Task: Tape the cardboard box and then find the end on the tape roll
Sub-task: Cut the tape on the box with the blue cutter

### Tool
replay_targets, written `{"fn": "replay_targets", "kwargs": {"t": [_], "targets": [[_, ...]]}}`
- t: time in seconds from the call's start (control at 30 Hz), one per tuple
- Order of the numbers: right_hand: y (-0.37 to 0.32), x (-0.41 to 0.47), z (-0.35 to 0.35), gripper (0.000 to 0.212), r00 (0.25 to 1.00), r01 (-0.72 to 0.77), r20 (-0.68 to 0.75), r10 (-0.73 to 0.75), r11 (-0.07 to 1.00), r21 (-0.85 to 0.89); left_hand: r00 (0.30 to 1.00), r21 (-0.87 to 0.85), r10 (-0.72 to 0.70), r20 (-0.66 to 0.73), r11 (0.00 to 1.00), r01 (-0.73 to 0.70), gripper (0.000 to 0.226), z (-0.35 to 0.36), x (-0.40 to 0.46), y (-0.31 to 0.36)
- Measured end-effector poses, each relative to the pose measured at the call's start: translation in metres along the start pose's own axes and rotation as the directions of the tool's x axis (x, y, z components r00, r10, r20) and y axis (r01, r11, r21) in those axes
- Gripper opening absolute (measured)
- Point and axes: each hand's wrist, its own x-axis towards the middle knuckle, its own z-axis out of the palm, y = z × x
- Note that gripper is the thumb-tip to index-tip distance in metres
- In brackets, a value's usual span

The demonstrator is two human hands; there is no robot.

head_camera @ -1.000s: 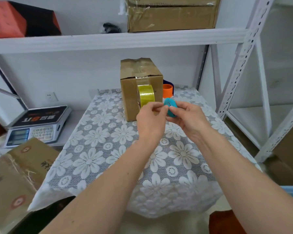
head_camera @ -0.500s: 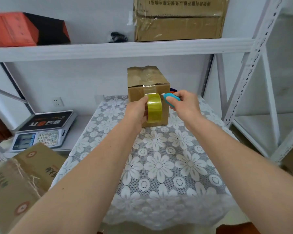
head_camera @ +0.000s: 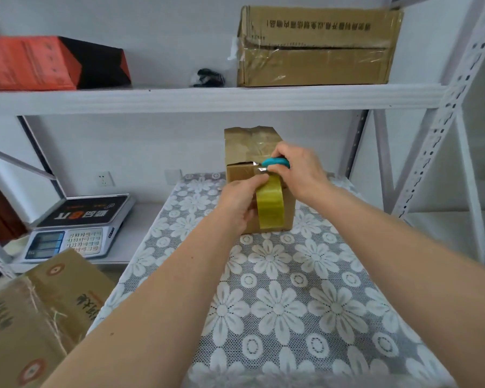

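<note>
The cardboard box point(head_camera: 241, 186) stands on the lace-covered table point(head_camera: 305, 303). The tape roll point(head_camera: 270, 204) is gripped against its front by the left hand point(head_camera: 241, 200). A teal cutter point(head_camera: 277, 163) is clasped in the right hand point(head_camera: 300, 169) at the tape. The roll is judged light and rigid; it is best held by its rim.

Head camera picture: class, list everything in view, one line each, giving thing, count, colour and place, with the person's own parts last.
cardboard box: 1, brown, back of the table
tape roll: 1, yellow, against the box front
cutter: 1, teal, at the box's top edge
tablecloth: 1, grey with white flowers, on the table
scale: 1, silver and black, low shelf left
large carton: 1, brown, top shelf
red box: 1, red and black, top shelf left
printed carton: 1, brown, bottom left
left hand: 1, grip on the roll
right hand: 1, grip on the cutter
</note>
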Motion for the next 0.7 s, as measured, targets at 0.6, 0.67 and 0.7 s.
{"fn": "replay_targets", "kwargs": {"t": [0.6,0.67,0.7], "targets": [[0.010,0.008,0.007,0.010,0.978,0.205,0.062,-0.198,0.968,-0.147,0.968,-0.064,-0.079,-0.240,0.996,0.065,0.059,0.016,0.014,-0.005],[0.011,0.008,0.009,0.011,0.975,0.220,0.064,-0.212,0.963,-0.155,0.967,-0.085,-0.063,-0.247,0.995,0.043,0.029,0.015,0.015,-0.006],[0.013,0.008,0.009,0.011,0.974,0.225,0.061,-0.218,0.961,-0.157,0.970,-0.101,-0.062,-0.234,0.994,0.040,0.018,0.014,0.017,-0.008]]}}
